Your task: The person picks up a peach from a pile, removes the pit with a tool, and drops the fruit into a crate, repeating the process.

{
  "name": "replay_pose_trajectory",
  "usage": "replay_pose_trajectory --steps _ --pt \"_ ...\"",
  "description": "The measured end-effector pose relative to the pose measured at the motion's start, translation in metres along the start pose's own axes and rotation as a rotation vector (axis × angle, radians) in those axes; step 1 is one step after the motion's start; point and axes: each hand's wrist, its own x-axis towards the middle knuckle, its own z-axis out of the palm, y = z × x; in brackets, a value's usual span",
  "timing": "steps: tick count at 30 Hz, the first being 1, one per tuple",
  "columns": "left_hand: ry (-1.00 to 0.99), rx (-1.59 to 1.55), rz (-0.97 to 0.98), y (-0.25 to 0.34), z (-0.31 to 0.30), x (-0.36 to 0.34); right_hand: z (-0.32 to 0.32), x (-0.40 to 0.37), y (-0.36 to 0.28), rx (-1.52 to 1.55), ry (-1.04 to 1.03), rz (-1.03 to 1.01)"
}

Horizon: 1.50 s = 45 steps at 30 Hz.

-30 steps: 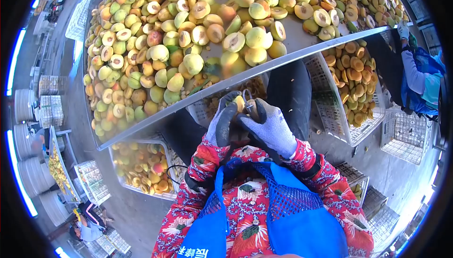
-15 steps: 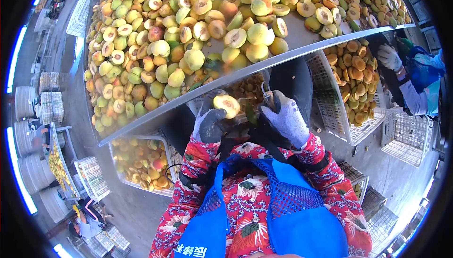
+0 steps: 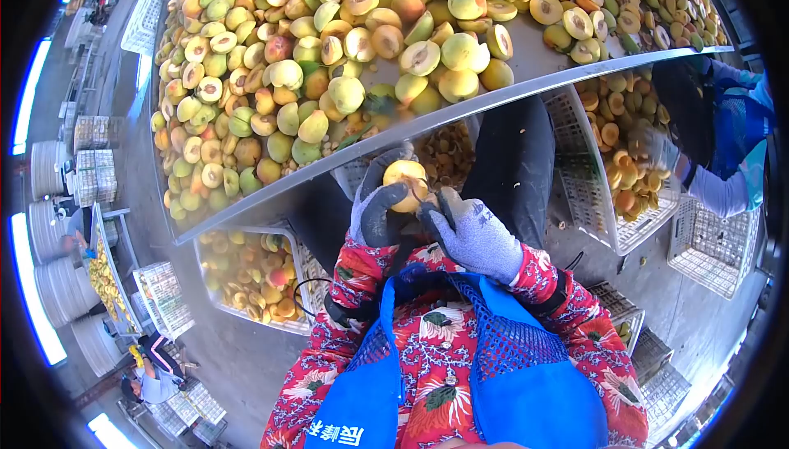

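My left hand (image 3: 376, 211), in a grey-coated glove, is closed around a yellow peach half (image 3: 404, 179) just below the table edge. Close against it is my right hand (image 3: 475, 239), also gloved, its fingers closed on a small metal pitting tool (image 3: 426, 198). The tool meets the fruit's cut side; most of it is hidden by my fingers. Above my hands, halved and whole peaches (image 3: 283, 75) cover the metal table (image 3: 386, 138). Below, between my knees, more peach pieces (image 3: 445, 153) lie in a container that is partly hidden.
A white crate (image 3: 308, 272) of peach pieces stands at my left, another crate (image 3: 585, 194) at my right. A co-worker's gloved hand (image 3: 655, 151) is over the right crate. Further right stands a white crate (image 3: 713, 244). Another person (image 3: 158, 383) sits far left.
My right hand has moved left and brought the tool onto the peach half, which has tilted. The co-worker's hand has come down over the right crate.
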Motion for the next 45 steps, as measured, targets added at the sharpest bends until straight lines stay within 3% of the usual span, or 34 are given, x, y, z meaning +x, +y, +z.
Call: replay_pose_trajectory --steps 1,3,4,5,7,8,9,11,12,13,14,15,16,17,18,19,21,22,23,25,26,27,29,30,33,38,40,43,45 --pt "0.002 0.000 -0.002 -0.002 0.006 -0.002 0.002 0.000 0.000 0.001 -0.001 0.002" --pt "0.041 -0.285 -0.070 -0.005 0.013 -0.004 0.004 0.000 0.000 -0.045 -0.012 0.051" --pt "0.035 -0.065 0.009 -0.009 0.008 -0.005 0.005 -0.001 0.001 -0.045 -0.013 0.055" --pt "0.037 -0.069 0.006 -0.009 0.004 -0.006 0.007 -0.003 0.003 -0.066 -0.017 0.035" --pt "-0.016 1.107 0.407 -0.008 -0.003 -0.007 0.008 -0.005 0.004 -0.086 -0.025 0.015" --pt "-0.006 1.139 0.568 -0.004 0.004 -0.006 0.008 -0.005 0.002 -0.097 -0.051 0.029" --pt "-0.005 1.140 0.565 -0.006 0.005 -0.005 0.008 -0.005 0.002 -0.107 -0.078 0.042" --pt "-0.013 0.744 0.289 -0.010 0.003 -0.002 0.014 -0.006 0.007 -0.078 -0.077 0.013" --pt "-0.013 0.744 0.289 -0.012 -0.001 0.001 0.015 -0.006 0.009 -0.054 -0.075 -0.020" --pt "-0.046 0.943 0.367 -0.016 -0.007 0.004 0.014 -0.006 0.010 -0.054 -0.075 -0.020" --pt "-0.082 1.142 0.445 -0.013 -0.004 0.005 0.012 -0.005 0.010 0.129 -0.152 0.052" --pt "-0.084 1.139 0.447 -0.013 0.002 0.004 0.010 -0.003 0.012 0.309 -0.226 0.124" --pt "0.013 0.960 0.309 -0.015 0.011 -0.002 0.006 -0.003 0.012 0.307 -0.227 0.128" --pt "0.104 0.781 0.168 -0.014 0.019 -0.007 0.001 -0.004 0.011 0.601 -0.374 0.353" --pt "0.098 0.778 0.155 -0.015 0.021 -0.008 -0.003 -0.003 0.009 0.894 -0.517 0.576" --pt "0.101 0.777 0.149 -0.017 0.016 -0.005 -0.007 -0.004 0.006 0.896 -0.520 0.583" --pt "-0.103 0.805 0.365 -0.016 0.006 0.007 -0.014 -0.002 0.002 1.316 -0.485 0.717" --pt "-0.078 0.584 0.248 -0.016 0.005 0.006 -0.016 -0.001 0.008 1.475 -0.563 0.764" --pt "-0.078 0.585 0.249 -0.015 0.004 0.007 -0.014 0.001 0.014 1.475 -0.563 0.762" --pt "-0.108 0.635 0.302 -0.014 0.000 0.007 -0.008 0.002 0.026 1.905 -0.815 0.767" --pt "-0.128 0.548 0.273 -0.015 0.000 0.008 -0.006 0.002 0.029 1.977 -0.853 0.789" --pt "-0.128 0.549 0.276 -0.016 0.001 0.009 -0.006 0.002 0.030 1.975 -0.856 0.786" --pt "-0.052 1.026 0.341 -0.019 0.002 0.009 -0.008 -0.001 0.030 1.681 -0.670 0.791" --pt "-0.055 1.023 0.335 -0.020 0.002 0.007 -0.005 -0.005 0.033 1.685 -0.663 0.795" --pt "-0.190 0.975 0.224 -0.019 0.002 0.013 0.004 -0.008 0.050 2.033 -0.803 0.805" --pt "-0.384 1.026 0.406 -0.014 0.002 0.015 0.005 -0.013 0.054 2.224 -0.830 0.807" --pt "-0.313 0.508 0.067 -0.021 -0.001 0.017 0.005 -0.011 0.053 2.220 -0.831 0.818" --pt "-0.228 0.468 0.204 -0.024 0.008 0.016 0.007 -0.006 0.051 2.348 -0.900 0.817" --pt "-0.174 0.502 0.190 -0.026 0.006 0.018 0.010 -0.004 0.052 2.331 -0.879 0.750"
